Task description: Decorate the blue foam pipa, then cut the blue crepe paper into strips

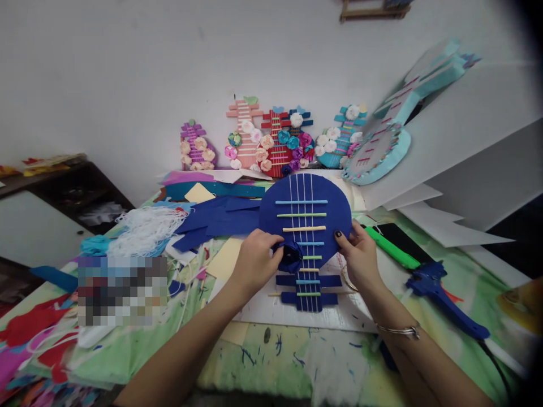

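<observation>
A dark blue craft lute (337, 206) with white strings and coloured stick frets stands in front of me, its round body up and its neck toward me. My right hand (360, 254) grips the right edge of the body, thumb on the front. Between the fingers of my left hand (257, 257) is a dark blue flower (292, 254), pressed up against the lute's left side near where the neck begins. A white board (339, 317) lies under the neck. Part of the flower is covered by my fingertips.
A blue glue gun (445, 297) lies to the right, beside a green-handled tool (394, 249). White yarn (146, 232), blue sheets (229, 220) and red scraps (34, 319) spread leftward. Several flower-trimmed lutes (246, 135) and a large pale blue lute (382, 152) line the back.
</observation>
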A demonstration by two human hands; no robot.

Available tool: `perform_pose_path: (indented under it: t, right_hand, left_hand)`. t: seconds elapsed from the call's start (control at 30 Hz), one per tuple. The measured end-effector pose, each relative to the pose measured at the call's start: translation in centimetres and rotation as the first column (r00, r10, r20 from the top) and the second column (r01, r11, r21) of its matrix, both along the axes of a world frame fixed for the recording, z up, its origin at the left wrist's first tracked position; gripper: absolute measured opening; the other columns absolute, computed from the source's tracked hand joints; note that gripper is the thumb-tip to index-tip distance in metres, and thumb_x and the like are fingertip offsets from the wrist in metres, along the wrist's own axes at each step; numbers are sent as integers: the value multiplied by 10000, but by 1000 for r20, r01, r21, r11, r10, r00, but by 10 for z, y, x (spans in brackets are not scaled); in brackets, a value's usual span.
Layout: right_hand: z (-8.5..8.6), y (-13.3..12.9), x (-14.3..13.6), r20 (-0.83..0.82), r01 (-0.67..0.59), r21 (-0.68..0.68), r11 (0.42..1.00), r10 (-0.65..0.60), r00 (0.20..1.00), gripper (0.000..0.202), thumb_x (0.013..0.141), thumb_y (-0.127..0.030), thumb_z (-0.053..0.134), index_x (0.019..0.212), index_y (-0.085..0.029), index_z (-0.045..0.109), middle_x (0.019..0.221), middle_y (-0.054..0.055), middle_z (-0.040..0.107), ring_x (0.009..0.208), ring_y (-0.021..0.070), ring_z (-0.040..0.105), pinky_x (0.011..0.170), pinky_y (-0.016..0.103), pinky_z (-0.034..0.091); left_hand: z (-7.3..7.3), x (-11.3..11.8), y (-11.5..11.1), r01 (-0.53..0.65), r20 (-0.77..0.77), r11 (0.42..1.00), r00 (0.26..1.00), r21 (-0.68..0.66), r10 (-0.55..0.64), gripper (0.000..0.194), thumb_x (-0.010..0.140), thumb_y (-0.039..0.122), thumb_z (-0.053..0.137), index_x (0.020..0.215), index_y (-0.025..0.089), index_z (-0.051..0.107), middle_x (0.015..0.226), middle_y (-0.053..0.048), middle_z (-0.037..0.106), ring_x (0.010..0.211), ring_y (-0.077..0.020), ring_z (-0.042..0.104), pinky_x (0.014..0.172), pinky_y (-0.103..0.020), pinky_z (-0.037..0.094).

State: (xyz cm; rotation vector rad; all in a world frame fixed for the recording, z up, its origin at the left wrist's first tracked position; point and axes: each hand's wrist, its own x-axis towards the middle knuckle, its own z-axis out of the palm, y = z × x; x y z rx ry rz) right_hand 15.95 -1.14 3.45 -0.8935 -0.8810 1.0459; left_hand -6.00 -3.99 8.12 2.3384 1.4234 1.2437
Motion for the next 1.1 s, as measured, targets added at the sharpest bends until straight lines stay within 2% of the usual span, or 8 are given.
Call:
perform_pose_path:
  t: [0.17,0.37,0.47,0.6,0.7,0.77,0.93,1.1]
  right_hand:
    - [2,-1,-1,13,-1,12,1000,1,1000,453,656,-317,769,1076,-226,625,1016,57,711,877,227,672,775,392,564]
    - [3,-1,-1,5,2,2,1000,-2,1000,450,646,-328,779,1058,-226,631,990,56,718,883,234,671,812,418,554]
    - [2,-1,-1,1,5,1,1000,-5,1000,446,638,-325,785,1046,-223,634,972,54,721,863,232,673,808,418,554]
    - [0,1,0,-6,-5,23,1000,5,1000,451,644,-312,784,1058,-218,633,970,50,719,851,221,673,799,399,558]
    - [-1,2,0,5,-5,38,999,5,1000,447,654,-310,778,1067,-223,632,995,55,717,858,222,673,801,397,561]
    - [-1,2,0,24,2,46,999,-3,1000,440,662,-314,772,1069,-226,632,994,57,720,857,223,675,808,402,559]
    - [-2,3,0,51,12,52,999,-14,999,425,678,-314,759,1073,-224,631,1007,62,720,876,226,678,834,417,551]
    - [-2,3,0,63,4,51,999,-7,998,430,688,-319,750,1087,-219,623,1009,69,718,858,226,680,801,410,562]
  left_hand:
    - [-3,2,-3,-9,-10,998,1000,58,10,152,759,171,610,801,243,737,760,-58,713,741,-242,580,710,-373,414]
    - [-4,9,-10,-50,-197,984,977,172,85,183,803,163,542,781,204,719,725,-82,709,758,-262,583,705,-402,391]
    - [-3,11,-15,-68,-155,967,982,244,108,175,772,154,554,845,190,709,775,-80,718,786,-262,621,734,-410,432]
    - [-1,5,-21,-92,-31,981,995,173,98,355,727,135,543,1067,161,641,1030,-97,700,931,-244,645,837,-394,495]
    - [-3,0,-24,-110,-58,992,992,55,113,409,735,189,566,1139,130,588,1090,-120,668,975,-249,628,833,-390,518]
    - [-6,-1,-25,-135,-97,991,986,15,135,414,746,232,582,1144,119,576,1081,-131,659,957,-254,623,807,-395,527]
    - [-13,7,-27,-251,-150,967,955,47,256,348,757,232,583,1088,125,595,981,-113,679,843,-240,627,773,-404,524]
    - [-14,17,-26,-347,-210,936,912,58,352,289,750,251,616,1014,135,630,820,-83,690,709,-222,626,666,-369,516]
